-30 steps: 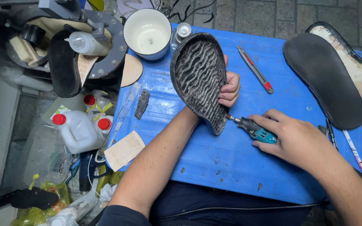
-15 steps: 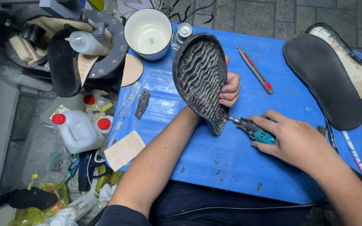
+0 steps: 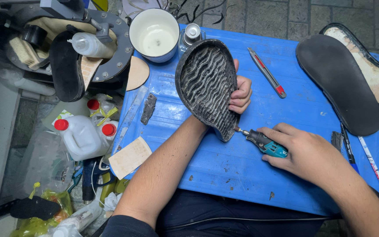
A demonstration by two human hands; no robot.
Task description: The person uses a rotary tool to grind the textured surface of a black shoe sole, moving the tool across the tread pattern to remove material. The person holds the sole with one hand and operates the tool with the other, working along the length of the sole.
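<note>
left hand (image 3: 241, 94): black wavy-tread rubber shoe sole (image 3: 207, 85) gripped, tilted up for edge access
right hand (image 3: 301, 151): teal rotary grinding tool (image 3: 264, 142) clasped, tip pressed to sole edge
blue plastic desk (image 3: 242, 166): sole heel propped on it

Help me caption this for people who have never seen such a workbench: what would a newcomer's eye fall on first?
First, the black shoe sole with wavy tread at the centre of the blue table, propped up by the left hand. At its lower edge the right hand presses the tip of a small teal rotary tool. Next, another dark sole lies flat at the right, and a white cup stands at the top.
</note>
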